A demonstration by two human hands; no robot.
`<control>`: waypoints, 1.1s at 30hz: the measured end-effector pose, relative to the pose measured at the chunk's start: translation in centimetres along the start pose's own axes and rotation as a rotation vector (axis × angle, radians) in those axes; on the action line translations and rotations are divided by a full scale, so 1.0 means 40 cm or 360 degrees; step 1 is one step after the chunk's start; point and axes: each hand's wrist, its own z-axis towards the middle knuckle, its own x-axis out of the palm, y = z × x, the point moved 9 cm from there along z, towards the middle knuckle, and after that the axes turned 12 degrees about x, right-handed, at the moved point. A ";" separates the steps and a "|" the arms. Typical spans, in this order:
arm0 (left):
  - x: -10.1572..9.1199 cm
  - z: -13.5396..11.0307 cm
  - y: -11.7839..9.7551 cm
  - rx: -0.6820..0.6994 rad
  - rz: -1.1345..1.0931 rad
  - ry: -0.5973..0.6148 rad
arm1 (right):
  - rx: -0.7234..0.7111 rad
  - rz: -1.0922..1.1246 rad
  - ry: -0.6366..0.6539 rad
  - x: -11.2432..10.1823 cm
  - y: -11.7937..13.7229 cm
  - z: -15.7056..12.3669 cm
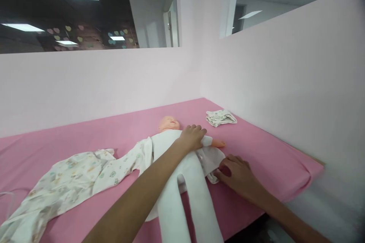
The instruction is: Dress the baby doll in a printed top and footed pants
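Note:
A baby doll in a white cloth body lies on its back on the pink mattress, legs toward me. My left hand rests on the doll's upper arm and shoulder, fingers curled over the white sleeve. My right hand lies lower at the doll's side, with fingers pinching the edge of the white printed garment spread under the doll. The doll's bare hand sticks out past my left hand.
A patterned baby garment lies spread on the mattress to the left. A small folded printed cloth sits near the far right corner. Pink walls close in the back and right sides. The mattress edge runs at the lower right.

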 end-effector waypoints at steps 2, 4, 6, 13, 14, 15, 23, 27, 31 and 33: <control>0.053 0.061 0.019 -0.0023 -0.0043 0.0145 | -0.0014 -0.0007 0.0084 -0.003 0.024 0.000; 0.089 0.093 0.039 -0.0071 -0.0070 0.0278 | -0.0064 -0.0026 0.0185 0.003 0.040 0.004; 0.097 0.101 0.054 -0.0111 -0.0068 0.0344 | -0.0144 -0.0055 0.0266 0.011 0.046 0.011; 0.022 0.054 0.073 -0.0136 -0.0089 0.0273 | -0.0007 -0.0480 -0.0229 -0.096 -0.095 0.169; 0.013 0.047 0.078 -0.0157 -0.0086 0.0261 | 0.0060 -0.0511 -0.0298 -0.122 -0.128 0.204; 0.006 0.043 0.084 -0.0178 -0.0082 0.0252 | 0.0127 -0.0544 -0.0354 -0.147 -0.160 0.238; -0.017 0.032 0.078 -0.0223 -0.0142 0.0183 | 0.0396 -0.0671 -0.0592 -0.205 -0.257 0.380; -0.012 0.027 0.072 -0.0260 -0.0136 0.0131 | 0.0365 -0.0656 -0.0562 -0.151 -0.226 0.379; -0.014 0.032 0.075 -0.0305 -0.0142 0.0038 | 0.0332 -0.0584 -0.0620 -0.134 -0.161 0.350; -0.017 0.035 0.075 -0.0318 -0.0152 0.0007 | 0.0284 -0.0506 -0.0656 -0.128 -0.106 0.333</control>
